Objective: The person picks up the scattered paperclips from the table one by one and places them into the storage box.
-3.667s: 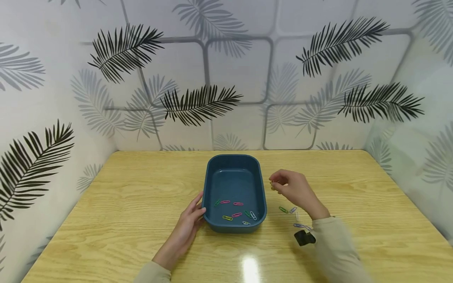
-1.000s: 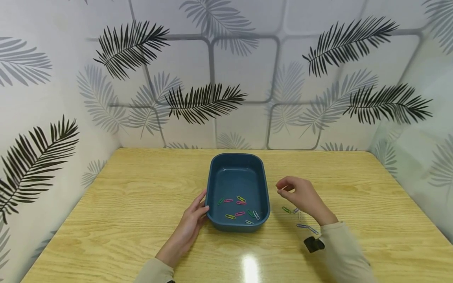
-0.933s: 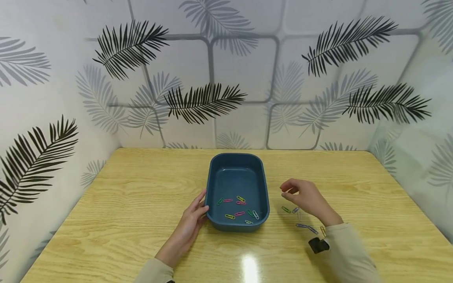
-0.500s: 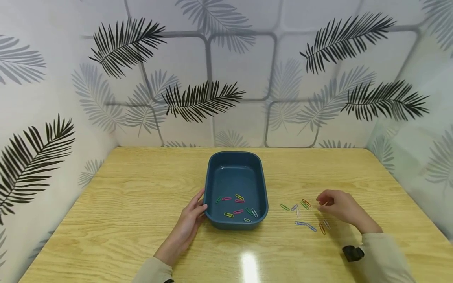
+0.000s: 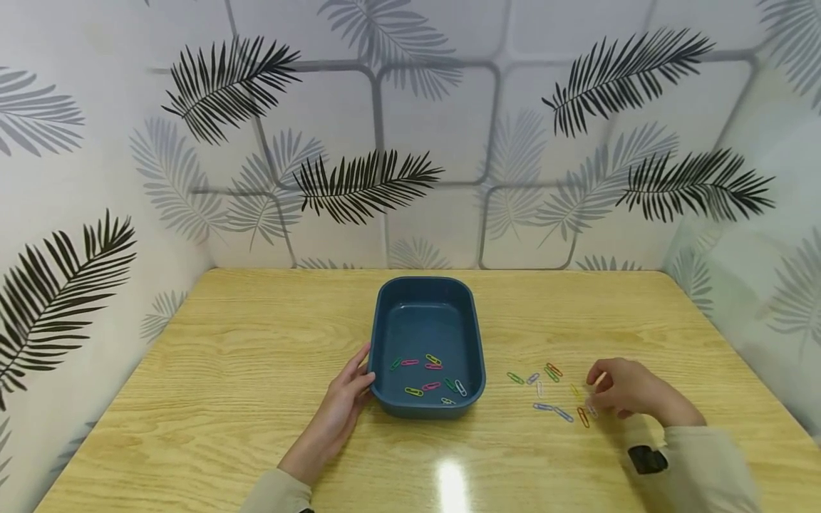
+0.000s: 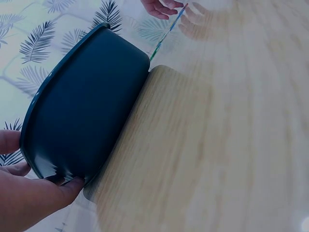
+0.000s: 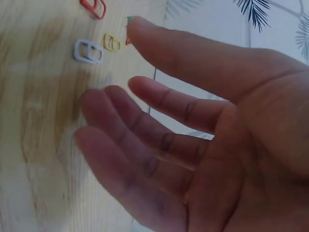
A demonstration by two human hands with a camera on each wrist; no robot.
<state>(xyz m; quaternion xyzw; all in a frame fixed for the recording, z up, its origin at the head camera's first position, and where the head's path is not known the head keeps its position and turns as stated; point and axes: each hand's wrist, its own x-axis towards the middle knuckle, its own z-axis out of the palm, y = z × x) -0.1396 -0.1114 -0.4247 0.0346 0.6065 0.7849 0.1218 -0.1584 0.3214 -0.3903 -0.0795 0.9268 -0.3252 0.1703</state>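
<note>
A wooden tabletop [image 5: 269, 313] carries a blue tray [image 5: 423, 328] near its middle. The person's left hand [image 5: 343, 395] rests against the tray's left side, thumb and fingers spread. Well to the right of the tray, the right hand [image 5: 625, 388] hangs low over the tabletop, thumb and fingers apart and holding nothing. Colored clips [image 5: 414, 392] lie scattered in the tray's near half. Loose clips [image 5: 564, 414] in blue, green, red and other colors lie between tray and right hand, a white clip [image 7: 88, 52] and a yellow clip [image 7: 112, 42] near its fingertips. With clips both in and out of the tray, the step in hand appears to be picking one up. That would call for a narrow pinch on a single thin clip, leaving its neighbors undisturbed, then a carry leftward over the rim.
</note>
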